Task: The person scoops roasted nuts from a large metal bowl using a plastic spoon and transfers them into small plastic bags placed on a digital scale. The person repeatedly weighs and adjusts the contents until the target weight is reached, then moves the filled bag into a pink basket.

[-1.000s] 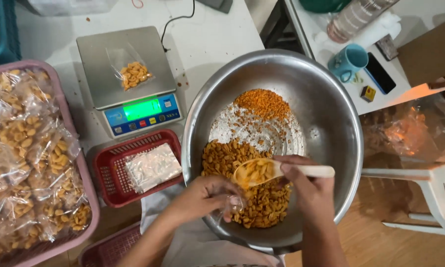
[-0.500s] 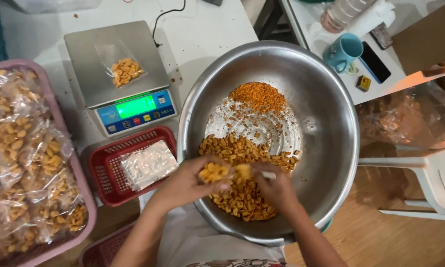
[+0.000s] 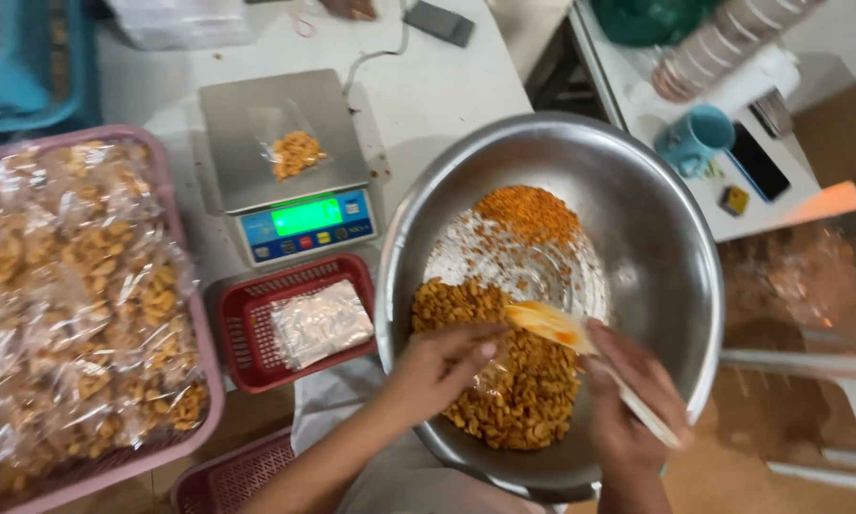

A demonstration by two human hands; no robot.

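A wide steel bowl [image 3: 656, 238] holds a heap of orange-brown snack pieces [image 3: 523, 390] and a pile of orange crumbs [image 3: 528, 211]. My right hand [image 3: 632, 405] grips the pale handle of a yellow scoop [image 3: 542, 322], whose blade lies tilted over the snacks. My left hand [image 3: 437, 366] reaches in from the left and pinches a small clear plastic bag [image 3: 490, 376] just below the scoop's tip. The two hands are close together above the heap.
A digital scale [image 3: 290, 171] carries a small bag with a few snacks. A red basket [image 3: 247, 343] holds flat clear bags. A pink crate [image 3: 85, 305] of filled bags stands left. A teal mug [image 3: 694, 138], phone and stacked cups sit right; a white chair [image 3: 827, 381] beyond.
The scoop lifted a load of snacks, met the bag in my left hand, and now tips over it. The view has shifted slightly.
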